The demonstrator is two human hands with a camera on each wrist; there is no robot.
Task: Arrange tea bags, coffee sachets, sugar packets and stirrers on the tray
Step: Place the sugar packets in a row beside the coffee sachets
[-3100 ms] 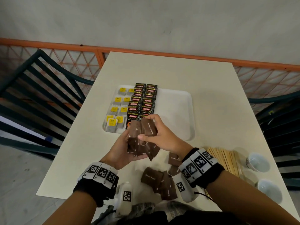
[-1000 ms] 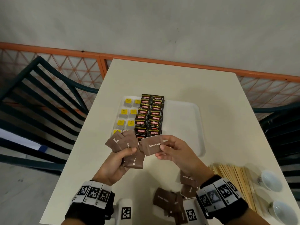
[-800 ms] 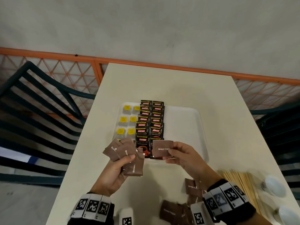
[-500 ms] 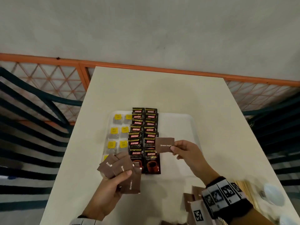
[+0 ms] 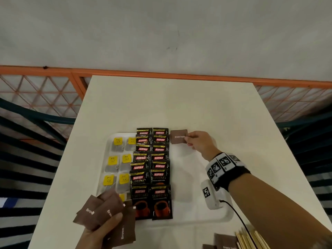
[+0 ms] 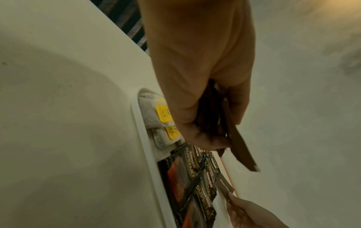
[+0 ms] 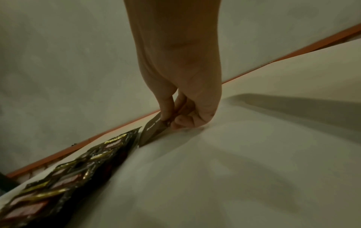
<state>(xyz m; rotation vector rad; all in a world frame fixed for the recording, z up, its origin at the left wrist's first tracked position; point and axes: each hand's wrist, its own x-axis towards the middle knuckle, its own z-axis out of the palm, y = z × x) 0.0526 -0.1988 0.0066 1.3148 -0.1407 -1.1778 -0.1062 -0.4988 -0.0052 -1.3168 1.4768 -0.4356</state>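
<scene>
A white tray (image 5: 201, 218) holds tea bags with yellow tags (image 5: 116, 162) on its left and two columns of black coffee sachets (image 5: 151, 169) in the middle. My right hand (image 5: 188, 139) pinches one brown sugar packet (image 5: 178, 136) low over the tray's far end, right beside the top coffee sachet. In the right wrist view the brown sugar packet (image 7: 151, 131) tilts down toward the tray. My left hand (image 5: 107, 229) grips a fan of brown sugar packets (image 5: 104, 216) at the tray's near left corner.
More brown sugar packets (image 5: 224, 241) and a bundle of wooden stirrers (image 5: 251, 239) lie on the table (image 5: 179, 105) at the near right. The tray's right half is bare. Dark slatted chairs (image 5: 27, 159) flank the table; an orange railing (image 5: 161, 72) runs behind.
My right hand has drawn one sugar packet from the left hand's bunch and carried it forward to the tray's far end. The left hand stays near the tray's front corner.
</scene>
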